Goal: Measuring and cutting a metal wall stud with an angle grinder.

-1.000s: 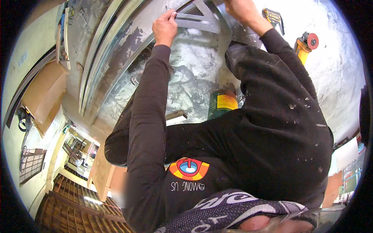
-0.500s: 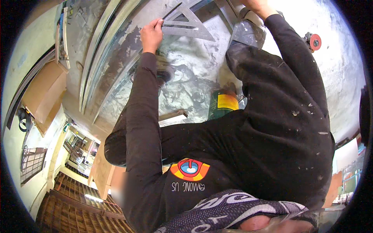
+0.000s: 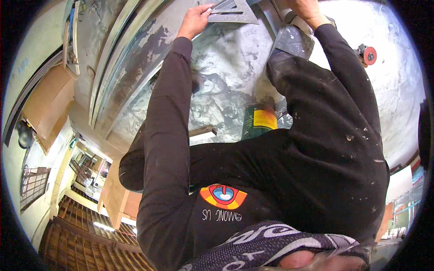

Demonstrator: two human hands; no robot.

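My left hand is closed on one corner of a grey metal set square, a triangular plate with cut-out slots. The square is over the floor at the top of the view, and its upper part is cut off by the edge. At the top right is my right hand, beside a metal bar and above my bent leg. Its fingers run out of the picture, so what they touch is hidden.
An angle grinder with a red disc lies at the right. Long metal profiles run along the left. Between my legs stands a green can with a yellow label, near a short bar. Brown board leans at far left.
My left hand has moved up and to the right with the set square, which is now partly out of view. My right hand has shifted slightly right and down.
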